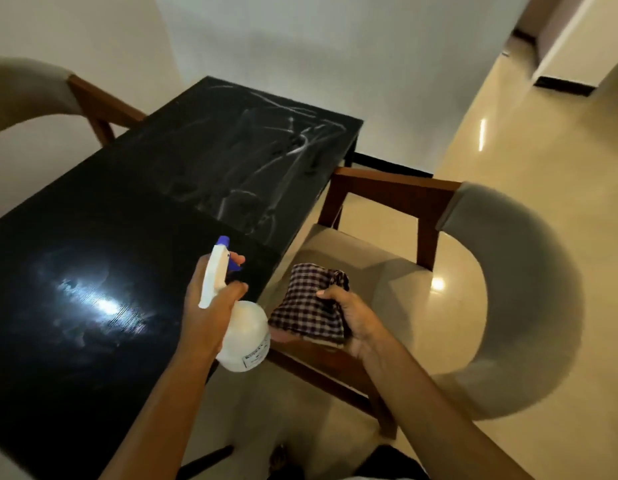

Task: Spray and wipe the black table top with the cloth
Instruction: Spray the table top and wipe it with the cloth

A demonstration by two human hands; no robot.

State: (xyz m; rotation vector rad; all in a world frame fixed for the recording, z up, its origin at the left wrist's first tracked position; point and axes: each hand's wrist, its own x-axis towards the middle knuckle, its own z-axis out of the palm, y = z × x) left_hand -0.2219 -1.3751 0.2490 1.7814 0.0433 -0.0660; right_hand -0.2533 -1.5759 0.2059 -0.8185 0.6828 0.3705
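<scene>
Head view: two bare forearms reach forward, one hand over the table's right edge and the other just off it.
Left hand [203, 306]: curled round the neck of a spray bottle [245, 337], with one finger hooked over the blue trigger below the blue nozzle [223, 241].
Bottle: white and rounded, tilted with the nozzle pointing away from the person; a small label shows low on its side, and how much liquid is inside cannot be told.
Right hand [356, 320]: grips a bunched checked cloth [307, 306], thumb on top and fingers beneath, just right of the bottle.
Black table top [144, 202]: stretches left of and beyond the left hand. Whitish streaks mark the part ahead of both hands, and a bright glare patch lies left of the left hand.
Table edge: the right edge runs from under the bottle toward the far right corner, so the bottle's body hangs across it while the cloth sits outside it.
Near chair [508, 271]: wooden frame with a grey curved back, its seat below the right hand and close against the table edge.
Far chair [30, 88]: beyond and left of the left hand, against the table's other side.
Floor [525, 150]: glossy cream tiles spread right of the right hand, past the near chair.
</scene>
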